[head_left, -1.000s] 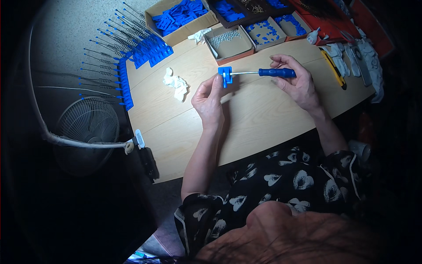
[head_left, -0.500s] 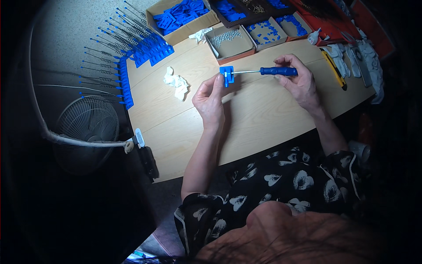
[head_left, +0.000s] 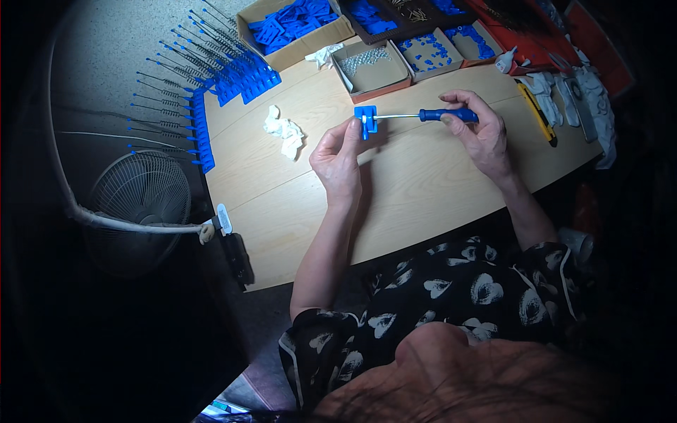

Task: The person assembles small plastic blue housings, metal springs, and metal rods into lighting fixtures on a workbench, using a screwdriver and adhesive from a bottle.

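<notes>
I see left grip (head_left: 337,161) pinched on blue plastic piece (head_left: 369,113), which juts above fingertips; right grip (head_left: 485,135) clasps screwdriver handle (head_left: 434,114), shaft (head_left: 402,115) reaching piece's right side.

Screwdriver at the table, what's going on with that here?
A person's left hand holds a small blue part above the table, while the right hand holds the screwdriver, its tip at the part. Open boxes stand along the far side; a row of blue pieces with springs lines the left edge.

White wad (head_left: 290,139), yellow cutter (head_left: 538,113), boxes (head_left: 383,92) on table (head_left: 423,176)
</notes>
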